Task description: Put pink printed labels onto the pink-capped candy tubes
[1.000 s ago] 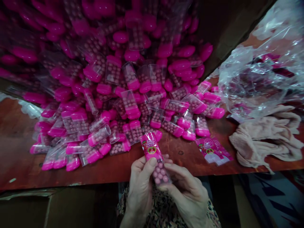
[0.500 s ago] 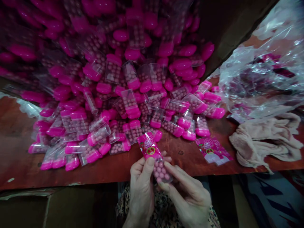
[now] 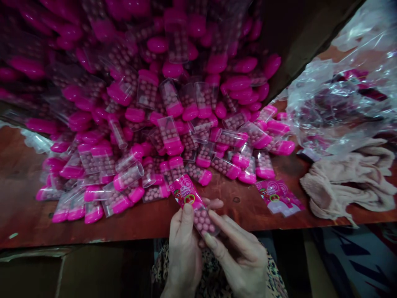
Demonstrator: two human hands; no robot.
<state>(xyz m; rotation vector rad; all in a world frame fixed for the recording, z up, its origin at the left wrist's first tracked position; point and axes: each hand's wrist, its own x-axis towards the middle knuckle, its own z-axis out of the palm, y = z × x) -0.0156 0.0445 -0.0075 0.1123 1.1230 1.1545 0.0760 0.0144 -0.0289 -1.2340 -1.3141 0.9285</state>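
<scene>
Slanted lengthwise away leftward, a bead-filled container (image 3: 201, 215) is pinched mid-length by fingers of the left hand (image 3: 183, 252), its near end by the right hand (image 3: 240, 253)

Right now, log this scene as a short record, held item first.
Held item: clear container of pink balls, printed sleeve at its far end
Left hand: thumb on the sleeve
Right hand: thumb and fingers at the container's near end
Pile: many pink-capped containers, beyond the hands
Table, right: flat printed pieces, crumpled cloth, clear plastic
</scene>
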